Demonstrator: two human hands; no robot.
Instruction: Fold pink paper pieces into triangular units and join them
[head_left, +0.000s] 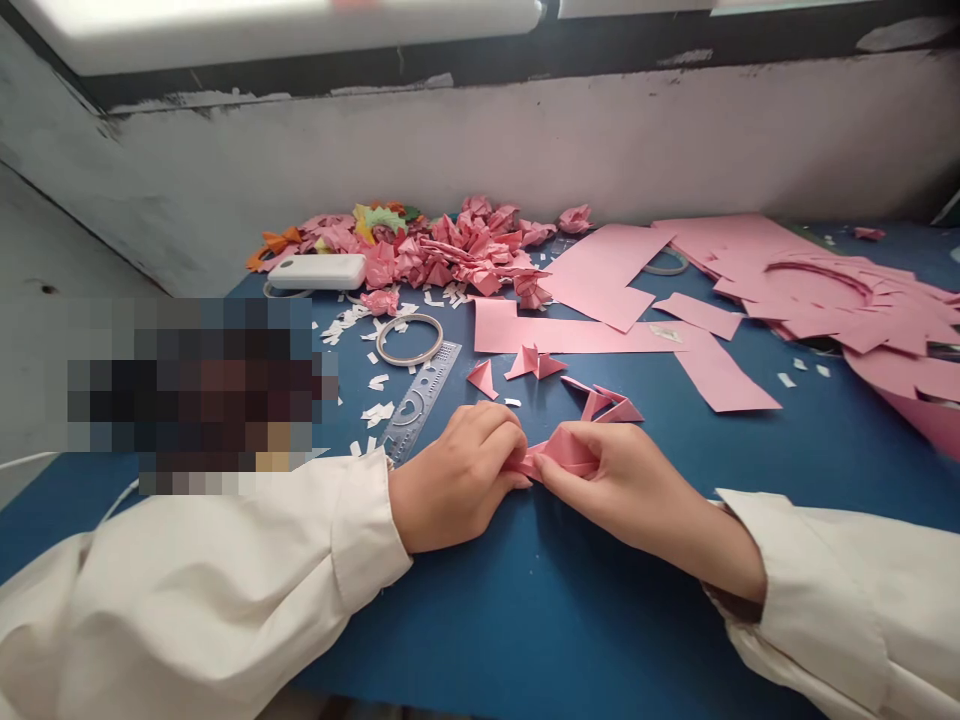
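A folded piece of pink paper (568, 452) is held between both hands, low over the blue table (480, 620). My left hand (469, 475) pinches its left end, with the fingers bent over it. My right hand (630, 485) grips the right part between thumb and fingers. Just beyond the hands lie small folded pink triangles (536, 362), one more triangle (483, 378) to their left, and a folded pink strip shape (604, 400) behind my right hand.
A clear ruler (424, 400) and a tape roll (409, 340) lie left of centre among white scraps. Crumpled pink paper (465, 245) and a white device (317, 271) sit at the back. Pink sheets (607, 270) spread rightward to a stack (825, 290). The left side is pixelated.
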